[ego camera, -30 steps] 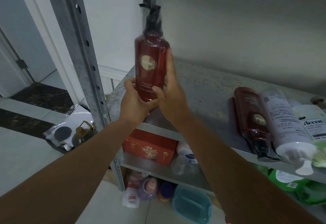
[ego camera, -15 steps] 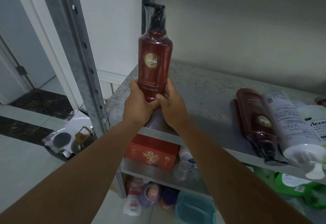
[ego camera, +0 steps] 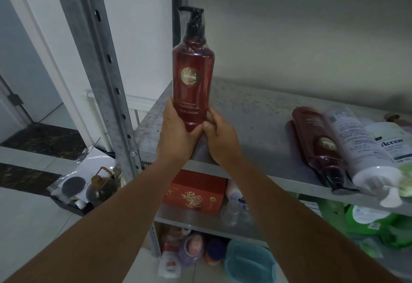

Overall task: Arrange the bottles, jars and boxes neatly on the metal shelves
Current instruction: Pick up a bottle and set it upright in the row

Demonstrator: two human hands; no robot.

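Red pump bottle point(ego camera: 192, 86) upright near the front left corner of the metal shelf point(ego camera: 256, 113); my left hand point(ego camera: 176, 135) wraps its lower left side, my right hand point(ego camera: 219, 135) grips the lower right, thumb on the front; base hidden, contact with shelf unclear; second red bottle point(ego camera: 316, 144) and white bottle point(ego camera: 356, 149) lie flat, touching, at the front edge further right.

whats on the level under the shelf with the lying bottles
A red box with a pale bottle beside it, green packs further right. The right forearm and the upper shelf hide the rest.
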